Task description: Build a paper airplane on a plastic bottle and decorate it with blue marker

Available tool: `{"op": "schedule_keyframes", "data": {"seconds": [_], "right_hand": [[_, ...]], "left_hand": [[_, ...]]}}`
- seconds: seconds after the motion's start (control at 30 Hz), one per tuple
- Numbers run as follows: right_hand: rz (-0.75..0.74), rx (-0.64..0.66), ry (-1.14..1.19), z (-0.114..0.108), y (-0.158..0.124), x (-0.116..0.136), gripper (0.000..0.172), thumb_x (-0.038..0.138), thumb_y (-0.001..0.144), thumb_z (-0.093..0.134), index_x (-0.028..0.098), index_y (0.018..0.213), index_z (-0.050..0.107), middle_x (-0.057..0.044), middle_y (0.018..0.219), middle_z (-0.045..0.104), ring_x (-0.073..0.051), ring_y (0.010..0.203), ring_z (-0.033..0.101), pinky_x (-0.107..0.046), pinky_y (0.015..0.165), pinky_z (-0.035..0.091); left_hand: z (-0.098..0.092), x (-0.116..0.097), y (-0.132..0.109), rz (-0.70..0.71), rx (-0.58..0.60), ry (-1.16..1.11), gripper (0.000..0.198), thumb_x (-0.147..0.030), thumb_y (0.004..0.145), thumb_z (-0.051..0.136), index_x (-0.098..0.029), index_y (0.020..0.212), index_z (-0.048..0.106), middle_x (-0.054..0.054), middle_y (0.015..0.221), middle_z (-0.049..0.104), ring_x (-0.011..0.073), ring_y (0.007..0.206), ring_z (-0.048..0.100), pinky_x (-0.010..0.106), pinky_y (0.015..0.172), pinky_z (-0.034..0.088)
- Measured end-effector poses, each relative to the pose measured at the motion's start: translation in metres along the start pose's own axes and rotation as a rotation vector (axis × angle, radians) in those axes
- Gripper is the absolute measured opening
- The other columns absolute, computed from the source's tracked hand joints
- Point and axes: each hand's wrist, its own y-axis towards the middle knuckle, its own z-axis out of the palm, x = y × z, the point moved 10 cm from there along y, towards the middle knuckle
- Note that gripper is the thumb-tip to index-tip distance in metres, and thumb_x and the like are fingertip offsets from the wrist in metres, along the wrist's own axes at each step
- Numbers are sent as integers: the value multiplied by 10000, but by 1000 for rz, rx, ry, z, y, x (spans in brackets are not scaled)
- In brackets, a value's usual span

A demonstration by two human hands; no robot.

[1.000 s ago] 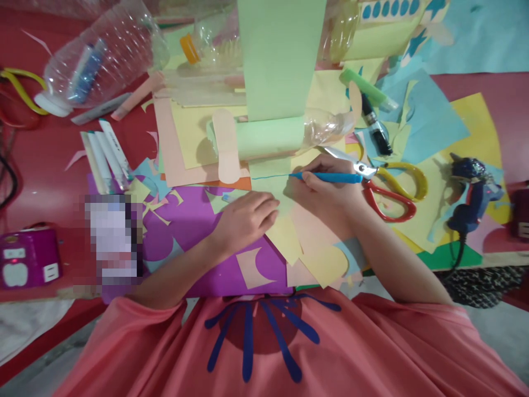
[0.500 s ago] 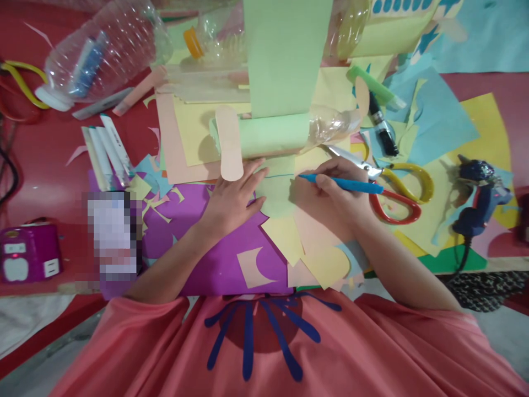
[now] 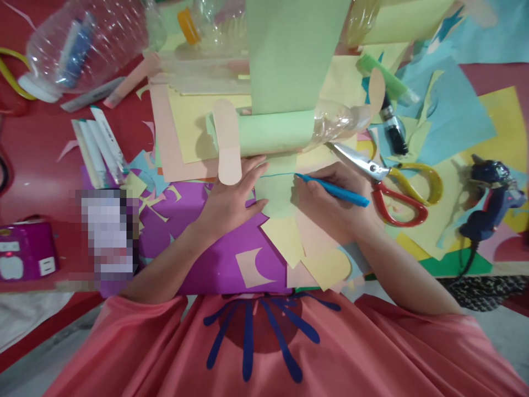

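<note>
My right hand (image 3: 336,193) grips a blue pen (image 3: 347,194), its tip at the right end of a thin blue line on a light green paper piece (image 3: 276,198). Fingers apart, my left hand (image 3: 235,193) lies flat at that paper's left side. Just beyond it is a plastic bottle (image 3: 334,124) on its side, wrapped in green paper (image 3: 276,132). A pale rounded strip (image 3: 228,140) crosses the wrapped end and reaches down to my left fingers. Beside my right hand lie scissors (image 3: 382,173) with one yellow and one red handle.
Marker pens (image 3: 99,143), a phone (image 3: 107,231) and a purple box (image 3: 27,251) are at left. A large clear bottle (image 3: 91,44) lies behind them. At right rest a glue gun (image 3: 487,198) and a black brush (image 3: 392,124). Purple sheet (image 3: 215,259) and scraps spread in front.
The pen now slants more, and its tip is slightly left and higher on the paper. The left hand stays nearly in place. The view has shifted a little.
</note>
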Motion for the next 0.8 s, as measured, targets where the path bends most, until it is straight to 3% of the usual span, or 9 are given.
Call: {"op": "schedule_keyframes", "data": {"seconds": [0.27, 0.57, 0.8], "right_hand": [[-34, 19, -119, -1, 0, 0, 72, 257, 770, 617, 187, 753, 612, 9, 624, 632, -93, 531, 515, -244, 474, 395], [-295, 70, -181, 10, -8, -6, 77, 264, 832, 606, 195, 866, 609, 9, 714, 619, -83, 570, 521, -241, 515, 422], [-482, 153, -219, 23, -19, 11, 48, 204, 841, 601, 196, 878, 571, 12, 726, 614, -61, 555, 511, -204, 505, 428]], "left_hand": [[-1, -1, 0, 14, -14, -17, 574, -216, 859, 600, -178, 1376, 354, 121, 1428, 481, 266, 1340, 437, 446, 1112, 385], [2, 0, 1, -21, 37, -20, 610, -225, 841, 612, -178, 1386, 341, 120, 1451, 455, 274, 1351, 423, 446, 1101, 392], [6, 5, 1, -68, 69, -20, 639, -260, 827, 630, -191, 1396, 347, 108, 1462, 443, 281, 1352, 419, 452, 1119, 362]]}}
